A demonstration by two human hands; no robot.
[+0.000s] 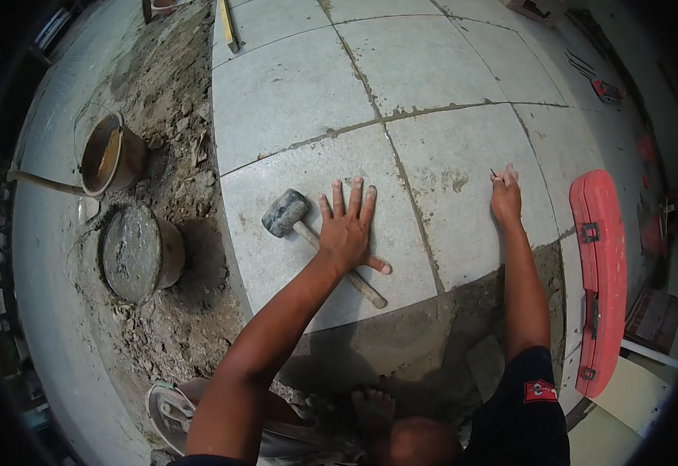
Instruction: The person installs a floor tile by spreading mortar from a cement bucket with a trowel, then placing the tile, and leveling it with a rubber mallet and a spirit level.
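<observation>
My left hand (344, 233) lies flat with its fingers spread on a pale floor tile (269, 256), and its palm side crosses the handle of a rubber mallet (285, 213). The mallet's black head rests on the tile, left of my fingers. Over the neighbouring tile (463, 233), my right hand (506, 194) is closed in a pinch. A small, thin, dark piece pokes out from its fingertips; its kind is too small to tell. Grey mortar (370, 349) spreads below the front edges of these tiles, partly in shadow.
Left are a bucket of wet mortar (169, 256), another bucket (133, 159) and rough soil (191, 311). A red case (603, 287) stands at the right. A yellow-edged bar (228, 27) lies at the top; a red-and-black tool (608, 92) sits far right.
</observation>
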